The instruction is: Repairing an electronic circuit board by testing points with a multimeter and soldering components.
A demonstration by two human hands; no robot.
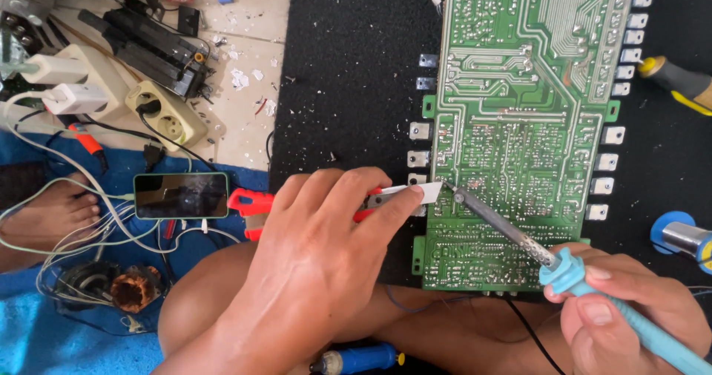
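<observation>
A large green circuit board [519,123] lies solder side up on a black mat [348,86]. My left hand [319,249] grips red-handled pliers [252,204], whose jaws hold a small white piece [423,192] at the board's left edge. My right hand [630,308] holds a light blue soldering iron [593,286]. Its metal tip [454,192] touches the board's left edge right beside the white piece. Metal tabs [419,132] line both long sides of the board.
A phone [181,195] lies on blue cloth at left, among white cables. Beige power strips [167,115] with plugs sit at upper left on a littered floor. A yellow-black screwdriver [678,82] lies at right, a blue tool [678,234] below it. A bare foot [44,212] shows at far left.
</observation>
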